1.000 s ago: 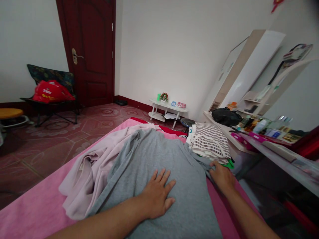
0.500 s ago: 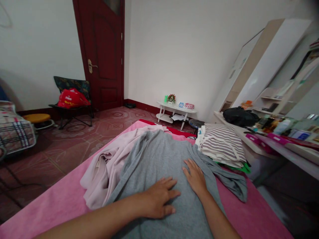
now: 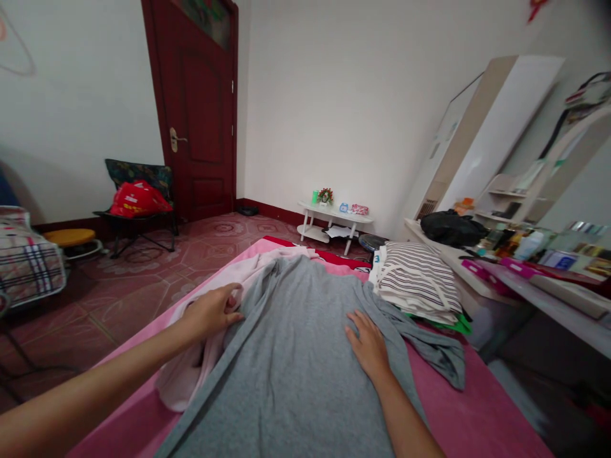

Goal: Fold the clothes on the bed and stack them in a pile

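A grey long-sleeved shirt (image 3: 305, 356) lies spread over the pink bed cover (image 3: 477, 401), its right sleeve stretched out to the side. My right hand (image 3: 367, 343) rests flat on the shirt's right half, fingers apart. Over by the shirt's left edge is my left hand (image 3: 212, 312), its thumb and forefinger curved with a gap between them; the other fingers are partly hidden. Beneath and beside that hand lies a pale pink garment (image 3: 179, 385), partly covered by the shirt.
A folded stack of clothes with a striped top (image 3: 417, 280) sits at the bed's right edge, beside a cluttered dressing table (image 3: 482, 283). Beyond the bed stands a low white table (image 3: 334, 213). A folding chair (image 3: 138, 172) holds a red bag (image 3: 140, 198) near the door (image 3: 200, 114).
My left hand has moved left from the middle of the shirt to its left edge. My right hand stays on the right half. The view has tilted up slightly.
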Available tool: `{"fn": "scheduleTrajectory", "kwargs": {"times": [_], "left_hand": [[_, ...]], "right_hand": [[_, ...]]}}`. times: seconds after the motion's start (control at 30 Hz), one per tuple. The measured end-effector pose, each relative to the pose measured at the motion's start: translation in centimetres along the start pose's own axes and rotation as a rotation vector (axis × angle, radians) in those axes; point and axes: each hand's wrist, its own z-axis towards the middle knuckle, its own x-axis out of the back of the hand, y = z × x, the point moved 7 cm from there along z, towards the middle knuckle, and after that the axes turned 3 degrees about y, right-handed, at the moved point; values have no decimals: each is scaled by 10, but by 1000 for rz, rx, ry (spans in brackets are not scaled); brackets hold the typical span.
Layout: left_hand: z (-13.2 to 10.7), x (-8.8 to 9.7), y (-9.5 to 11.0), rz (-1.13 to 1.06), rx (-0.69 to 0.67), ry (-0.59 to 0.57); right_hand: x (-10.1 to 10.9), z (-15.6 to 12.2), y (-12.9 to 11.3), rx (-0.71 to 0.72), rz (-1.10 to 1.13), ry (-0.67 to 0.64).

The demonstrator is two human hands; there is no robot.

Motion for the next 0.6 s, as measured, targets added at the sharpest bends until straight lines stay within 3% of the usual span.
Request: {"fn": "scheduleTrajectory", "kwargs": {"times": [0.1,0.23,0.43,0.53,0.6], "left_hand": [[-6,0,14,143,-8,-18],[-3,9,32,264,-36,76],[7,0,28,274,-54,7],[13,12,34,303,-127,-6],[22,32,41,324,-150,11]], "right_hand": [[1,0,2,2,20,12],[3,-1,2,4,49,32],[3,-1,5,-2,99,63],[2,-1,7,2,120,84],[1,0,8,8,129,87]]}}
